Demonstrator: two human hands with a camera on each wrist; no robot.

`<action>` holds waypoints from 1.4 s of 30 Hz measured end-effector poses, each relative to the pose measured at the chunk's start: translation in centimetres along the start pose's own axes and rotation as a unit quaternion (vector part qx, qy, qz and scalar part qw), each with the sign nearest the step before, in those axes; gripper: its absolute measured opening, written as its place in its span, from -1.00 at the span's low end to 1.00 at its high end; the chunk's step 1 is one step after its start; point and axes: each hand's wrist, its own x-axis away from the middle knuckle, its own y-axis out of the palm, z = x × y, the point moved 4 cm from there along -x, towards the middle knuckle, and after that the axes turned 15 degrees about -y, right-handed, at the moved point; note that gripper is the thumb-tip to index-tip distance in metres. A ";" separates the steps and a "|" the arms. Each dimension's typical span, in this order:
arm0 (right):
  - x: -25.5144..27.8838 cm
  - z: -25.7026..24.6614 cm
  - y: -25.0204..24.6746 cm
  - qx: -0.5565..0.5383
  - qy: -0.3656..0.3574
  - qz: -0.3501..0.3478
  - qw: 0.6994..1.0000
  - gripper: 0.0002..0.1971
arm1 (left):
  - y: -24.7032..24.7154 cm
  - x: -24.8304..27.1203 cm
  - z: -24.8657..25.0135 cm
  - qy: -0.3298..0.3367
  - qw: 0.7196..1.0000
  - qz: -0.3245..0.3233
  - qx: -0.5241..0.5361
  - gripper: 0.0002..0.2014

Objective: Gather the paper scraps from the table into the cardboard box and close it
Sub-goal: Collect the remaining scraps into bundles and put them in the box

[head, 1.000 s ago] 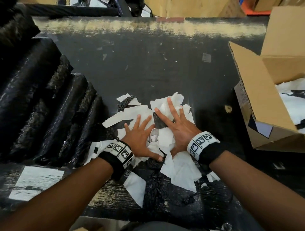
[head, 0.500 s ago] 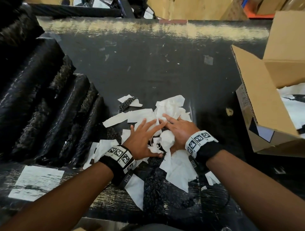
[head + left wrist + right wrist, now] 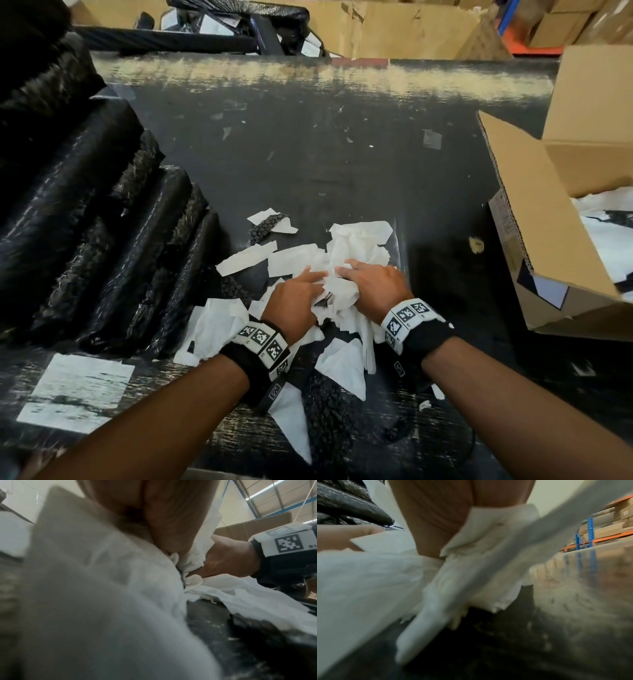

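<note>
Paper scraps lie heaped near the front middle of the black table, and I have both hands on the pile. My left hand and right hand press in from either side, fingers curled into the crumpled white paper between them, grasping it. More scraps lie loose around my wrists. The cardboard box stands open at the right, well apart from the heap, with white paper already inside.
</note>
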 end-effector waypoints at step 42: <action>16.4 -4.5 -13.3 0.008 -0.075 0.459 0.886 -0.43 | -15.1 14.2 17.2 0.183 0.908 0.352 0.136 -0.62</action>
